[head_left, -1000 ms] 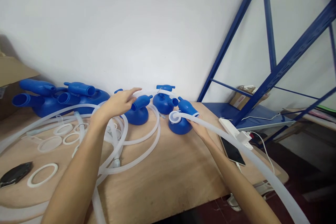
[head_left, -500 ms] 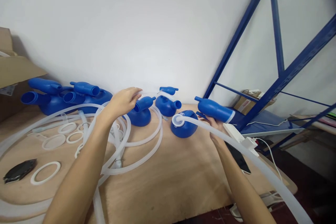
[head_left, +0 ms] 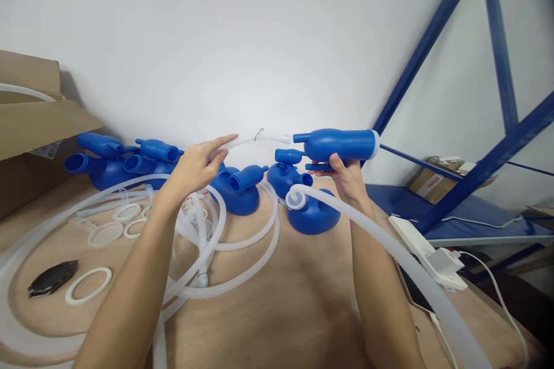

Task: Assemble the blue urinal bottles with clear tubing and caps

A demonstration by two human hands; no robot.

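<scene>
"What lies nearest on the surface (head_left: 277,311)?"
"A black packet (head_left: 52,278) and a white ring (head_left: 78,302) at the left; at the right, a phone (head_left: 411,290) beside a white power strip (head_left: 426,253)."

"And past those?"
"Loops of pale hose, and a thick hose (head_left: 376,225) that crosses over the right forearm from a round blue vessel (head_left: 314,218)."

"The hands?"
"The left hand (head_left: 197,167) has its grip pinched on a thin pale tube (head_left: 268,139), index finger stretched out. The right hand (head_left: 346,180) has its grip clamped on a blue bottle-shaped piece (head_left: 335,145), raised above that vessel, white rim rightward. Its narrow spout is just beside the tube's clear end."

"Farther off?"
"More blue vessels near the white wall (head_left: 259,40), a cardboard box (head_left: 43,121) at left, a blue rack (head_left: 450,179) at right."
</scene>
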